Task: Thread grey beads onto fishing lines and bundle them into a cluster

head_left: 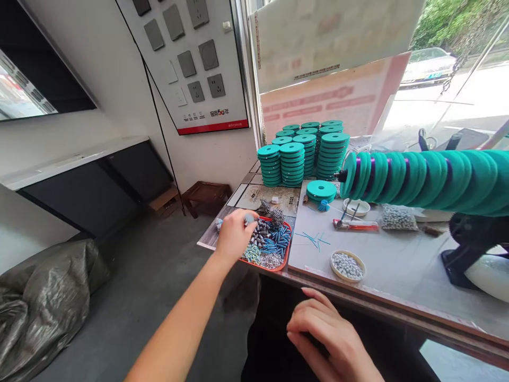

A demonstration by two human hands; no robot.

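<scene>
My left hand (235, 236) is over the left side of a red-rimmed tray (285, 261). Thumb and fingers are pinched around a small grey-blue piece, mostly hidden by the fingers. Inside the tray lie heaps of small parts: dark striped pieces (262, 233), blue ribbed pieces (280, 241), pale green pieces (251, 253) and silvery bits (271, 260). My right hand (328, 331) hangs below the table's front edge, near my lap. Its fingers are curled in; whether they hold anything is hidden. A round dish of grey beads (347, 266) sits above it on the board.
Stacked green foam spools (292, 164) stand at the back. A long row of green spools on a rod (421, 178) juts in from the right over a black machine (465, 241). Thin blue strips (315, 240), a red-handled tool (356, 225) and a bead bag (398, 218) lie around.
</scene>
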